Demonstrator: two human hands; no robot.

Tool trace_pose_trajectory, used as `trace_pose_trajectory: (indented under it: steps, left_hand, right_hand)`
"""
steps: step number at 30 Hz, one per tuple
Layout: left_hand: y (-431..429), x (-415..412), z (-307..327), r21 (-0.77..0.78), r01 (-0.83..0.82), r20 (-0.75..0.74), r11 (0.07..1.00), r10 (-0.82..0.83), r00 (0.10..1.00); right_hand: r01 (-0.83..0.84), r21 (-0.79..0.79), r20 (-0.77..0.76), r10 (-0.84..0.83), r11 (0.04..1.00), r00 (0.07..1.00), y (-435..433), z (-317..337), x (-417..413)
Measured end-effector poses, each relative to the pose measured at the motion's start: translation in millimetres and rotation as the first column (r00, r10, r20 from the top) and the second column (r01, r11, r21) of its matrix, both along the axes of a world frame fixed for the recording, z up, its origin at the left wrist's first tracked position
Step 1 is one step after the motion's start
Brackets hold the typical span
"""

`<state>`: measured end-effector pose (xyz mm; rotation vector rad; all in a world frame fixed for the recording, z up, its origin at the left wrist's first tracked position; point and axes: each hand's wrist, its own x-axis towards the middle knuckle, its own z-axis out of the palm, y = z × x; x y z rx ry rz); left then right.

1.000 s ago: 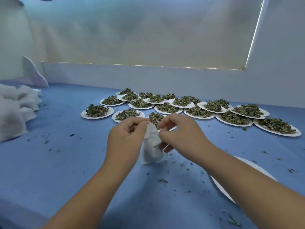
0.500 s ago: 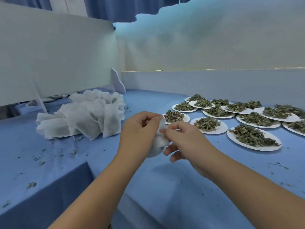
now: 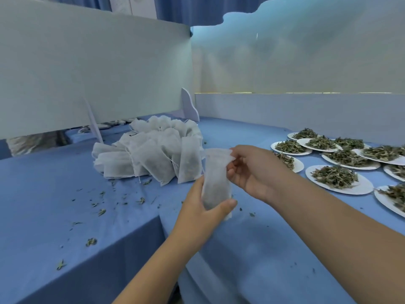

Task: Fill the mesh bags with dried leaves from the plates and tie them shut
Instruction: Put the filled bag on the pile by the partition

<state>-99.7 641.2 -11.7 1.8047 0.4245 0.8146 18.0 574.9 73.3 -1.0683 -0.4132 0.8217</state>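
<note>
A white mesh bag (image 3: 215,178) stands upright in the air above the blue table, dark leaves showing through its lower part. My left hand (image 3: 203,212) grips the bag's lower half, thumb across its front. My right hand (image 3: 252,170) pinches the bag's top right corner. Several white plates (image 3: 361,185) heaped with dried leaves (image 3: 335,176) lie to the right. A pile of filled white bags (image 3: 153,156) rests on the table behind and left of my hands.
Loose leaf bits (image 3: 100,211) are scattered over the blue tablecloth (image 3: 65,216) at left. White foam boards (image 3: 87,73) wall the table at the back and left. A seam between two tables runs down below my left hand.
My view has swung left, bringing the bag pile to the middle. The bag, bunched between both hands before, now hangs stretched out, my left hand low on it and my right at its top.
</note>
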Motion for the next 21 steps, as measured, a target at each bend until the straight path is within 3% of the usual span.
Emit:
trace_pose_trajectory:
  steps: [4,11,16,21]
  left_hand:
    - [21.3,6.9,-6.9,-0.016,-0.148,0.03,0.989,0.148,0.988]
    - [102.4,24.5,-2.1,0.057,-0.405,-0.031,0.912,0.407,0.913]
    - [154.3,46.2,-3.0,0.267,-0.517,-0.135,0.813,0.563,0.816]
    - [172.1,56.7,-9.7,0.417,-0.582,-0.173,0.698,0.689,0.703]
  right_hand:
    - [0.036,0.066,-0.026,-0.035,0.997,0.999,13.7,-9.9,-2.0]
    - [0.114,-0.247,0.107,-0.089,0.962,0.99,-10.5,-71.9,16.5]
    - [0.194,-0.092,0.018,-0.193,0.977,0.981,-23.5,-95.9,19.9]
    - [0.186,-0.106,0.193,-0.164,0.977,0.967,-21.8,-104.0,19.7]
